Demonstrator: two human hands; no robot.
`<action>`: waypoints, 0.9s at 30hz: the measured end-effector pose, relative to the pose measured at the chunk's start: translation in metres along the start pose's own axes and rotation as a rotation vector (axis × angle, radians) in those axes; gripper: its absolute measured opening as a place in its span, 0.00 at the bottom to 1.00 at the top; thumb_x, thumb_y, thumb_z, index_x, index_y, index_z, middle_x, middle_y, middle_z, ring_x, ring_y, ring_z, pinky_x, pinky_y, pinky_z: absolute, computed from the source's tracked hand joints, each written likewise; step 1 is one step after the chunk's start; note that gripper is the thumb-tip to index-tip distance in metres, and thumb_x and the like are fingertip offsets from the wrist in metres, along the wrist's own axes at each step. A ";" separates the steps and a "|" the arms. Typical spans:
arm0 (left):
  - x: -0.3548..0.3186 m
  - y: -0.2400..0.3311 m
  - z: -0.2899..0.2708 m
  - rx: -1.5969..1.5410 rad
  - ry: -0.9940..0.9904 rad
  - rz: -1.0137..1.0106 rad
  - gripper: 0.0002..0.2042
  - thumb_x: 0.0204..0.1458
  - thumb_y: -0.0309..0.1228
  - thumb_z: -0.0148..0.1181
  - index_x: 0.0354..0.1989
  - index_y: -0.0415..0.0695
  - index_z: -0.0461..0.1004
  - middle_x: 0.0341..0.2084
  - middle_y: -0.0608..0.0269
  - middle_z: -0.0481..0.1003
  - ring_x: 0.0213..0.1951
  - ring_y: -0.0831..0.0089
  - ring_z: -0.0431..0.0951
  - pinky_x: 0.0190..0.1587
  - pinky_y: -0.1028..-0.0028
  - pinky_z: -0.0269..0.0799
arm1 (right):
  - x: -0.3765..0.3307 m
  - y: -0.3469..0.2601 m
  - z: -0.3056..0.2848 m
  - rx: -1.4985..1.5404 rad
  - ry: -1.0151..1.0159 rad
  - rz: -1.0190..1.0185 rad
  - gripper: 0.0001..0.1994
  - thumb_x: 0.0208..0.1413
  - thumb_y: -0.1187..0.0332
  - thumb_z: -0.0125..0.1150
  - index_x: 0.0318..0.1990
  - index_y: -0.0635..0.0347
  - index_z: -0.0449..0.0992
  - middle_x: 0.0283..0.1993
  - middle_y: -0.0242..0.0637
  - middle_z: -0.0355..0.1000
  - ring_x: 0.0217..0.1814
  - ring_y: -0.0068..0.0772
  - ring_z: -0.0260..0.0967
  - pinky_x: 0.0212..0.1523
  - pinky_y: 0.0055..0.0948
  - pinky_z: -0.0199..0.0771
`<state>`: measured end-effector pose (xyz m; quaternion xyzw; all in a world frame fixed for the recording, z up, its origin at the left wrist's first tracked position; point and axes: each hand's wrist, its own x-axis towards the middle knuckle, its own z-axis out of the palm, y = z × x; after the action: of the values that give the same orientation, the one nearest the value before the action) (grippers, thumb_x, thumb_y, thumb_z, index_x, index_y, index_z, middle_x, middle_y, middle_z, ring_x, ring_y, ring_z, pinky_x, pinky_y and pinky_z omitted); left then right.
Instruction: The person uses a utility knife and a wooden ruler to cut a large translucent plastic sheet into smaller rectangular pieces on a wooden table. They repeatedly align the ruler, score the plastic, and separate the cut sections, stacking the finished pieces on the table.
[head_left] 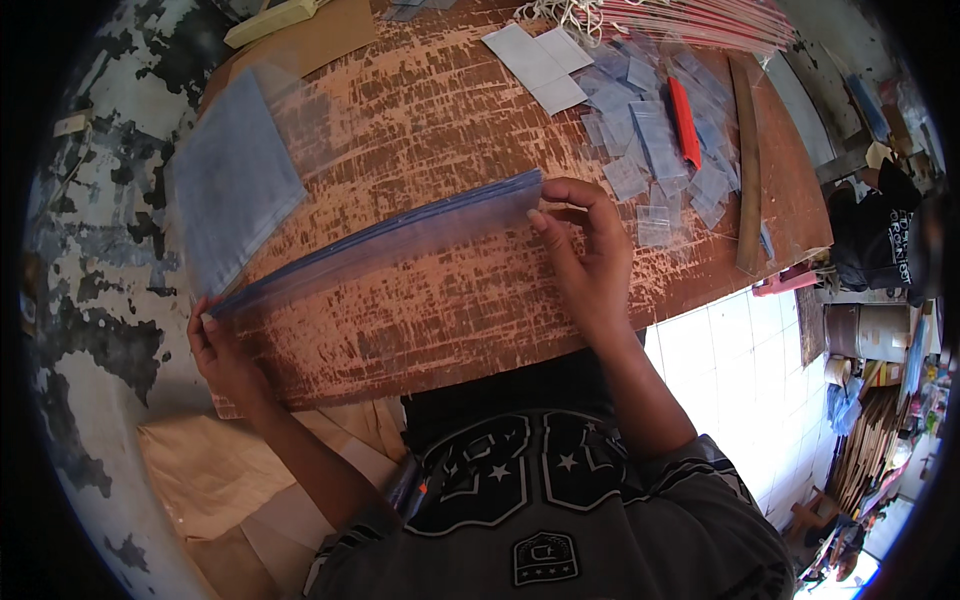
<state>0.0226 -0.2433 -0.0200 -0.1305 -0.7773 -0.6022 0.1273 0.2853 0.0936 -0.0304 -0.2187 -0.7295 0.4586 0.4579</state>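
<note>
A stack of clear, bluish plastic sheets (390, 230) stretches between my two hands above the near part of the worn table. Its upper edge is thick with layers and slants up toward the right. My left hand (225, 350) closes on the stack's lower left corner, thumb on top. At the right end, my right hand (590, 240) pinches the other corner between curved fingers and thumb. Beyond my left hand, another pile of plastic sheets (235, 180) lies flat on the table's left side.
Small clear plastic pieces (650, 130) lie scattered at the right, with a slim red object (684, 122) on them. A wooden strip (747, 165) runs along the right edge of the table (400, 120). White cards (535, 65) and pink rods (700, 22) are at the back.
</note>
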 end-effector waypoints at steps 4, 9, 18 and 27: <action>-0.001 0.000 0.003 0.043 0.012 0.012 0.18 0.75 0.41 0.53 0.63 0.42 0.75 0.52 0.62 0.79 0.51 0.76 0.75 0.58 0.74 0.70 | 0.002 -0.001 -0.002 -0.072 0.008 -0.045 0.14 0.62 0.77 0.70 0.54 0.61 0.79 0.52 0.43 0.79 0.50 0.39 0.81 0.48 0.33 0.81; -0.001 -0.002 0.005 -0.092 -0.011 -0.010 0.20 0.76 0.42 0.51 0.65 0.40 0.74 0.55 0.59 0.79 0.55 0.73 0.76 0.61 0.71 0.71 | 0.002 -0.004 -0.003 -0.072 0.004 -0.045 0.14 0.62 0.76 0.71 0.54 0.61 0.80 0.51 0.43 0.79 0.49 0.39 0.80 0.47 0.33 0.81; -0.005 0.002 0.009 -0.096 -0.038 0.043 0.24 0.76 0.41 0.50 0.72 0.38 0.69 0.60 0.50 0.77 0.65 0.62 0.74 0.70 0.61 0.68 | -0.001 0.000 -0.002 0.098 -0.002 0.036 0.12 0.63 0.78 0.69 0.52 0.62 0.79 0.49 0.39 0.78 0.48 0.32 0.79 0.48 0.30 0.80; -0.012 0.020 0.020 -0.016 -0.012 0.013 0.23 0.78 0.39 0.44 0.75 0.41 0.67 0.61 0.51 0.76 0.62 0.64 0.76 0.68 0.61 0.72 | -0.005 0.002 -0.002 0.189 -0.006 0.097 0.11 0.65 0.78 0.69 0.52 0.63 0.77 0.49 0.37 0.77 0.47 0.26 0.78 0.48 0.26 0.79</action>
<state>0.0405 -0.2201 -0.0111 -0.1400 -0.7724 -0.6067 0.1253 0.2895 0.0920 -0.0342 -0.2083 -0.6731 0.5475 0.4515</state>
